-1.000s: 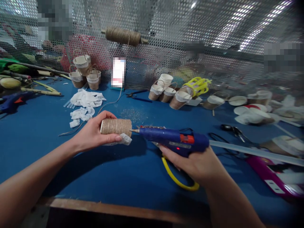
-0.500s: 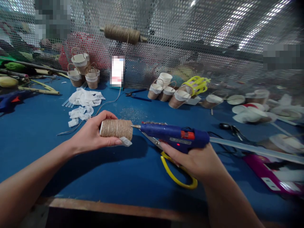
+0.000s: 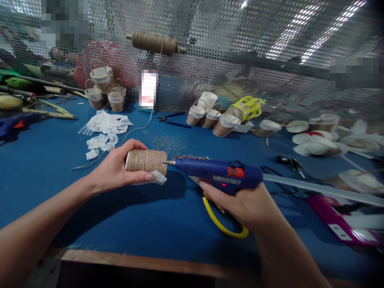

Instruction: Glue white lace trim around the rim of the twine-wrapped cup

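Note:
My left hand [image 3: 120,168] grips a twine-wrapped cup [image 3: 147,161] lying on its side, thumb below and fingers behind. A strip of white lace [image 3: 159,177] hangs loose at the cup's right end, under my thumb. In my right hand [image 3: 249,208] is a blue glue gun [image 3: 210,170] with a red light on, and a long clear glue stick [image 3: 318,189] runs out of its back. The gun's metal tip meets the twine near the cup's right end. Scissors with yellow handles [image 3: 222,224] lie below the gun, partly hidden by my right hand.
White lace [image 3: 108,123] lies behind my left hand. Twine-covered little buckets [image 3: 226,124] stand along the perforated metal screen, with a twine spool [image 3: 154,43] above. Pliers [image 3: 174,121] rest nearby. At right are keys [image 3: 295,166] and a purple power strip [image 3: 330,220]. Another blue glue gun [image 3: 15,124] lies far left.
The glue gun's tip rose slightly to the cup's upper right edge, then came down and left onto the twine. My left hand and the cup have hardly moved.

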The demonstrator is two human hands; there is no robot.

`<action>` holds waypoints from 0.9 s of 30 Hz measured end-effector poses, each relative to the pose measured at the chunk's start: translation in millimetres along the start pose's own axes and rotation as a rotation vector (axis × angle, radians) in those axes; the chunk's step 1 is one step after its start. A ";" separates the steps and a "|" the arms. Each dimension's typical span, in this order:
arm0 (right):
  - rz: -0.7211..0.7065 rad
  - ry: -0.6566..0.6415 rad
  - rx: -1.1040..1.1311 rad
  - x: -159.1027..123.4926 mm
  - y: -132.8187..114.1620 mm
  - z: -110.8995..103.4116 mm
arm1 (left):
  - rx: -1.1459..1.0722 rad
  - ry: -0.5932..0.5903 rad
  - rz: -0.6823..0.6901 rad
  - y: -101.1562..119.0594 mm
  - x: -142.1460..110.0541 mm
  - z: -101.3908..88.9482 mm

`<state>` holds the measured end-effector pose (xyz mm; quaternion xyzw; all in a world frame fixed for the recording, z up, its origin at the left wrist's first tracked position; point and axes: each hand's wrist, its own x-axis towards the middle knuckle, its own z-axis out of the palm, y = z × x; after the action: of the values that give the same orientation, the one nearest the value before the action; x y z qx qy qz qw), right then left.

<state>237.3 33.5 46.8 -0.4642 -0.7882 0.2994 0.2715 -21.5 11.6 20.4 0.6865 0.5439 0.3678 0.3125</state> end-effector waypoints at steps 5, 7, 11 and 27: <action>-0.096 -0.008 0.010 0.8 1.8 1.2 | -0.049 0.021 -0.031 0.6 1.0 0.2; -0.115 -0.021 0.004 1.3 0.3 0.4 | -0.056 0.032 -0.042 2.1 1.5 0.3; -0.080 -0.041 -0.013 0.9 -4.1 -1.7 | -0.087 0.039 -0.072 5.1 2.4 0.0; -0.023 -0.018 -0.041 -1.5 -0.8 -2.7 | -0.045 0.027 -0.002 1.7 0.0 0.9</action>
<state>239.4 32.4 49.0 -0.4581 -0.8017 0.2840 0.2583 -19.8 11.1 21.4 0.6735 0.5404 0.3890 0.3210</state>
